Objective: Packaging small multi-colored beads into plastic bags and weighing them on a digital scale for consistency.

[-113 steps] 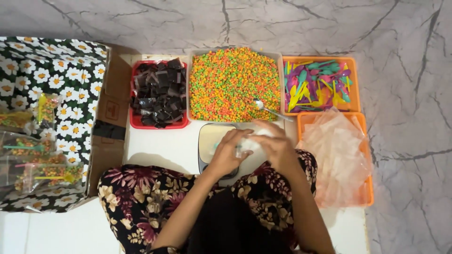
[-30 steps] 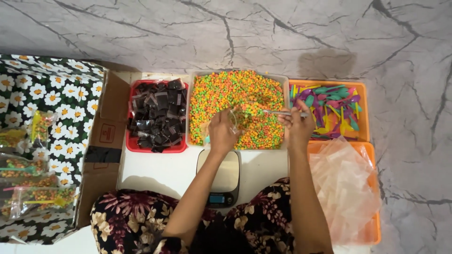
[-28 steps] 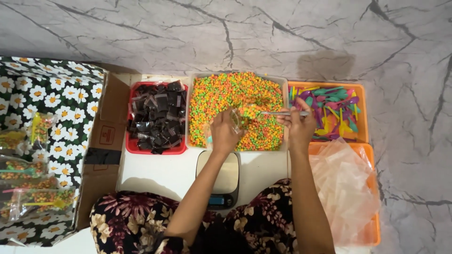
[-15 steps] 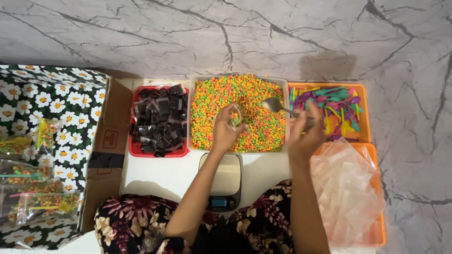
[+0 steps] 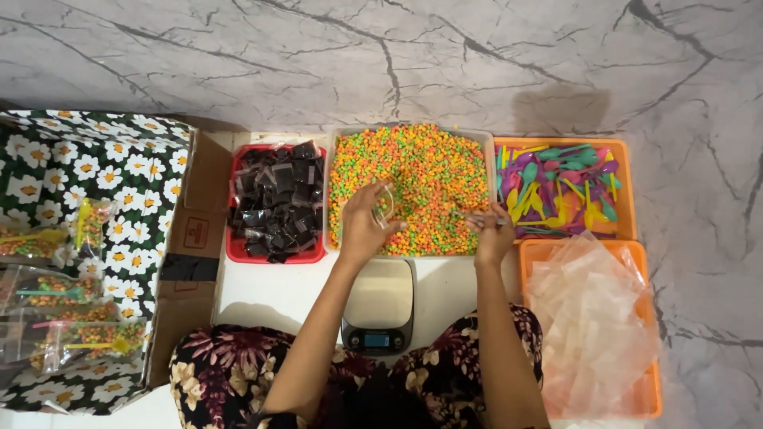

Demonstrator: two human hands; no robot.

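Two hands (image 5: 362, 230), perhaps clear bag (image 5: 385, 208), colourful cereal (image 5: 429, 179)

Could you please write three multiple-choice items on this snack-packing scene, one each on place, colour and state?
1. Where does the kitchen scale stand?
A. in front of the tray of colourful cereal bits
B. inside the cardboard box
C. on the orange tray of bags

2. What colour is the tray of dark sachets?
A. blue
B. red
C. white

3. What is the left hand doing?
A. resting flat on the scale
B. holding a small clear bag over the cereal bits
C. gripping a plastic spoon

Answers: A, scale sits just below that tray; B, red rim shows; B, fingers pinch the bag.
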